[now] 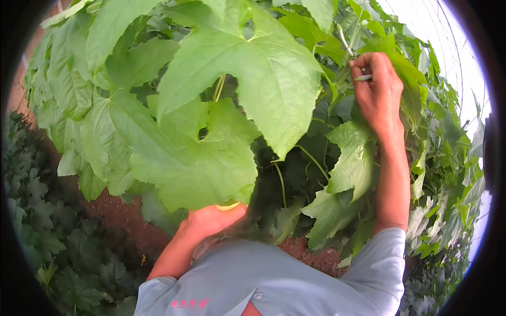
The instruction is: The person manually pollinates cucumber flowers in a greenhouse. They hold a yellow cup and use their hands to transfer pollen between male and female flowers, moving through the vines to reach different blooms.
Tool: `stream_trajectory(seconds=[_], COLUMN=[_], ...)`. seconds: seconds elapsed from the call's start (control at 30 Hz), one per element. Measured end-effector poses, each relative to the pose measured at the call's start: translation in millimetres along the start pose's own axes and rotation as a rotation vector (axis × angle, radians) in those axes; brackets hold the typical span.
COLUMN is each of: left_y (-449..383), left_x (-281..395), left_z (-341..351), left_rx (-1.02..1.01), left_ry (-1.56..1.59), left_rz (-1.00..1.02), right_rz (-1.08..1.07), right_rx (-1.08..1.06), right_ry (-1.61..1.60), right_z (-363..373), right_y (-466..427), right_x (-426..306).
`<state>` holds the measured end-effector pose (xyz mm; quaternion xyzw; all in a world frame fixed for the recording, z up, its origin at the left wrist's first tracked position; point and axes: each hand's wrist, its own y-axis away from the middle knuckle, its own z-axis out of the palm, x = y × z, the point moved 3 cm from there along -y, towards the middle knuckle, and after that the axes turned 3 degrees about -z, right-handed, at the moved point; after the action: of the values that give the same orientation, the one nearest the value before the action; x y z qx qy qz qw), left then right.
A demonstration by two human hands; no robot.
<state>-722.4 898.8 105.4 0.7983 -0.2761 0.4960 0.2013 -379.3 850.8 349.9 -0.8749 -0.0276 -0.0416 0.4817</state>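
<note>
Up at the right, my right hand [377,85] is raised among the vine leaves, fingers curled around a small pale, green-tipped piece [363,78] that I cannot name surely. Its fingertips meet the lower end of a pale slender stem or young fruit [344,41] near a thin upright string [357,23]. My left hand [215,218] is low in front of my body, its fingers hidden under a broad lobed leaf [201,158]. A curved yellow thing [227,206] shows at that hand; whether it is held cannot be told. Another large leaf [253,67] hangs above.
Dense climbing foliage [446,146] runs along the right, beneath bright plastic sheeting with thin ribs [450,43]. Darker leafy plants [67,252] grow at lower left. Reddish-brown soil [122,221] shows between the rows. Curling green stems [314,160] cross the shaded gap ahead.
</note>
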Motion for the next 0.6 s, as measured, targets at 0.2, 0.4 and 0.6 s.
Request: stream_trajectory(seconds=[0.2,0.4,0.6], left_y=[-6,-1,8], left_x=[71,73,47], left_z=[-27,-40,-90], left_rx=[-0.277,0.038,0.096], left_ry=[-0.035,0.078,0.097], left_rz=[0.262,0.868,0.936], right_rz=[0.058,0.464,0.408], right_rx=[0.078,-0.058,-0.272], right_ry=[-0.005,-0.42,-0.683], right_z=[-10,-35,-48], right_y=[35,49,45], right_x=[8,-23,-155])
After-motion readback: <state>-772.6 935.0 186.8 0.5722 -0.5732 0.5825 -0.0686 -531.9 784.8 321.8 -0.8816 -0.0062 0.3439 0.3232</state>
